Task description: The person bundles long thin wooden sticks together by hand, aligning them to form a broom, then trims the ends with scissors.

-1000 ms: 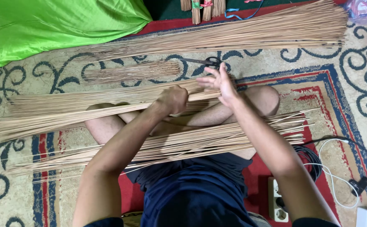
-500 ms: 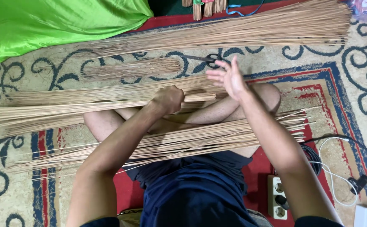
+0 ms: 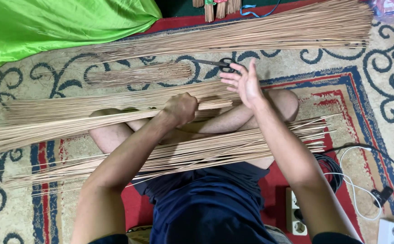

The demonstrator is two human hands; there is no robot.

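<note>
Your left hand (image 3: 181, 108) is clenched around a bundle of thin sticks (image 3: 70, 124) near its cut end, the rest fanning off toward 9 o'clock over your crossed legs. Your right hand (image 3: 244, 83) is open, palm flat and fingers spread, just off the bundle's end at 3 o'clock and holding nothing. It looks like you are squaring up the stick ends; a flat tap against the tips would call for a firm left grip so the sticks don't slide. Black scissors (image 3: 219, 64) lie just beyond your right hand at 12 o'clock. A second sheaf of sticks (image 3: 206, 151) rests across your lap. You sit on a patterned carpet (image 3: 377, 95), with a green cloth (image 3: 48, 27) at 10 o'clock and a power strip (image 3: 294, 217) at 5 o'clock.
</note>
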